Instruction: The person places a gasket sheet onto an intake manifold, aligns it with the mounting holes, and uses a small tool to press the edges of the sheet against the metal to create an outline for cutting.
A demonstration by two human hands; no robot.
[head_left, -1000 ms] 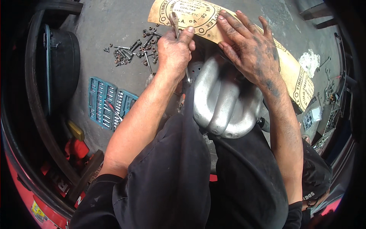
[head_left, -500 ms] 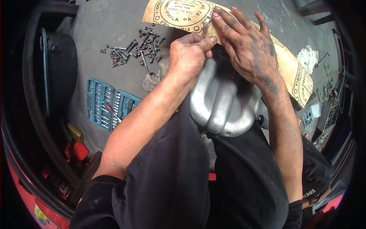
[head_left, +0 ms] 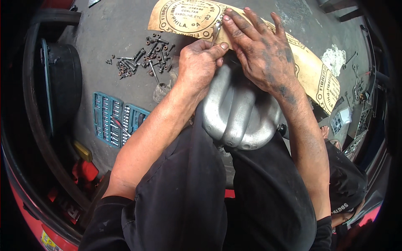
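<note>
My left hand (head_left: 200,62) grips a metal wrench (head_left: 217,30), its upper end resting against a tan printed gasket sheet (head_left: 316,81). My right hand (head_left: 264,58) lies open on the sheet, fingers spread and pressing on it beside the wrench. Below the sheet and my hands sits a silver metal manifold with curved tubes (head_left: 238,121), between my knees. Its upper part is hidden by my hands and the paper.
Loose bolts and nuts (head_left: 138,60) lie on the grey floor left of me, near a teal socket case (head_left: 109,117). A black bin (head_left: 63,88) stands farther left. At right are scattered tools (head_left: 358,92), a white crumpled item (head_left: 333,60) and another person's leg (head_left: 343,171).
My left hand has risen slightly, then moved right toward my right hand with the wrench. My right hand, the sheet and the manifold have shifted slightly up and left in the picture.
</note>
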